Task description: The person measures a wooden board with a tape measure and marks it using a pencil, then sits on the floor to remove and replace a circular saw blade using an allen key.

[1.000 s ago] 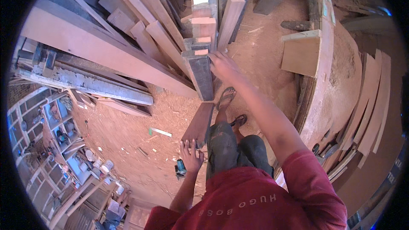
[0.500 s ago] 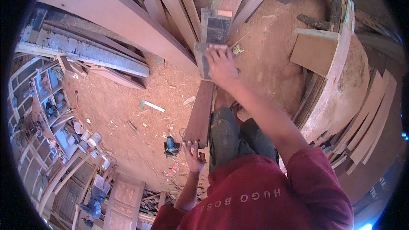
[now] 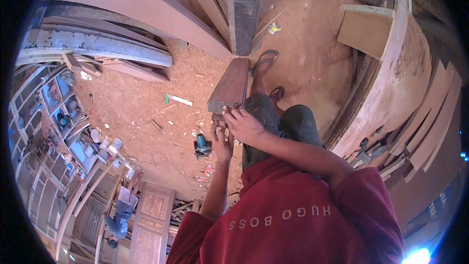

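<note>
A dark reddish wooden plank [image 3: 230, 82] extends away from me, left of my legs, its end face toward me. My right hand [image 3: 244, 125] is at this near end, fingers bent against its lower edge. Just left and below, my left hand [image 3: 223, 143] grips the same end from beneath, fingertips partly hidden. A narrow wooden edge shows under the end face; whether it belongs to the plank I cannot tell. Beyond the plank's far end stands a dark grey squared timber [image 3: 245, 19].
Pale boards [image 3: 141, 7] lean at the far left. A teal power tool [image 3: 201, 145] and a try square [image 3: 179, 99] lie on the sawdust-covered floor, left of me. A yellow item [image 3: 274, 28] lies far right. Curved timber [image 3: 376, 93] stands right; a person [image 3: 119, 217] is at lower left.
My right hand has come back from the far timber to the plank's near end. That end has moved away from me, with my left hand following, and its end face now shows.
</note>
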Demonstrator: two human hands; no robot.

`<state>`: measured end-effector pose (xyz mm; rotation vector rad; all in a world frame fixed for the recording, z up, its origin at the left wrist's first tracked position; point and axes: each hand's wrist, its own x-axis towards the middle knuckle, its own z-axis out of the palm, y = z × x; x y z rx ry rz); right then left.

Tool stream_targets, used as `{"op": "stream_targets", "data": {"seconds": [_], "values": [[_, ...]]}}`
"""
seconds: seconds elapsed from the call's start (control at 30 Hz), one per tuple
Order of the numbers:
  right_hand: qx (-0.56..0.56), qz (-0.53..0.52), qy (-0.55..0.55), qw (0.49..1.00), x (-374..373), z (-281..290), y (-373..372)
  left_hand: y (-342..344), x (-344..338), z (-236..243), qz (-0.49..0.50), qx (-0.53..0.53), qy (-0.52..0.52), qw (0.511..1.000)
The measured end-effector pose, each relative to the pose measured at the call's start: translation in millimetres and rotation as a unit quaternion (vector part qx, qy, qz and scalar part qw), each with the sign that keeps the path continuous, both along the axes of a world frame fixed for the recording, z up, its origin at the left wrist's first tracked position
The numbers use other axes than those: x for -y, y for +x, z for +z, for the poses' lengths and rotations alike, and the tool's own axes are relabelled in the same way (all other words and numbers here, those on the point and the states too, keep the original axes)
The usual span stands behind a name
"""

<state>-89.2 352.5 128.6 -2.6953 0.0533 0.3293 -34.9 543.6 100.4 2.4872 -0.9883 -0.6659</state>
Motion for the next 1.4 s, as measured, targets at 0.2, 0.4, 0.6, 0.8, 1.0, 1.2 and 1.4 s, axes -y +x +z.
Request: {"op": "stream_targets", "data": {"seconds": [0.2,0.4,0.6,0.8,1.0,1.2,1.4], "values": [[-0.012,-0.029,0.057,0.998,-23,-2,-3,0,-11,-3,-0.026,0.013,-0.003,1.000],[-0.008,-0.015,0.020,1.000,-25,4,-2,8,1,9,0.014,0.038,-0.044,0.998],[0.022,-0.037,0.011,0.999,-6,1,0,34,36,23,-0.083,0.002,0.070,0.994],[0.008,-0.024,0.009,1.000,10,-2,-4,38,57,23,-0.108,0.031,0.060,0.992],[0.004,-0.022,0.007,1.000,20,1,-18,28,60,20,-0.114,0.044,0.060,0.991],[-0.020,-0.100,0.202,0.974,38,4,-11,16,49,18,-0.103,0.032,0.069,0.992],[0.038,-0.253,0.142,0.956,168,-62,69,19,32,17,-0.099,0.033,0.082,0.991]]}}
